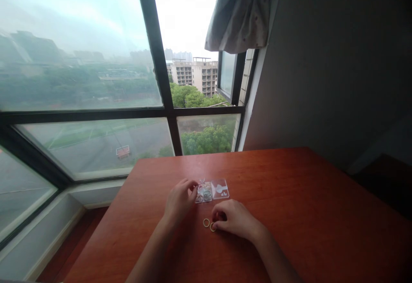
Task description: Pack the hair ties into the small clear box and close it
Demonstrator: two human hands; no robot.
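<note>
A small clear plastic box (207,196) lies on the table with its lid (220,188) folded open to the right. Several ring-like pieces sit in its compartments, too small to make out well. My left hand (180,199) has its thumb and fingers closed at the box's left edge. In front of the box, two thin yellowish rings lie close together. One ring (206,223) is free on the wood. On the other ring (211,228), partly covered, are the thumb and fingertips of my right hand (236,219), which is curled in a pinch.
The reddish-brown wooden table (289,188) reaches up to a dark-framed window (170,111). A pane stands open at the right, below a hanging light curtain (240,16). A dark wall (315,68) rises on the right side.
</note>
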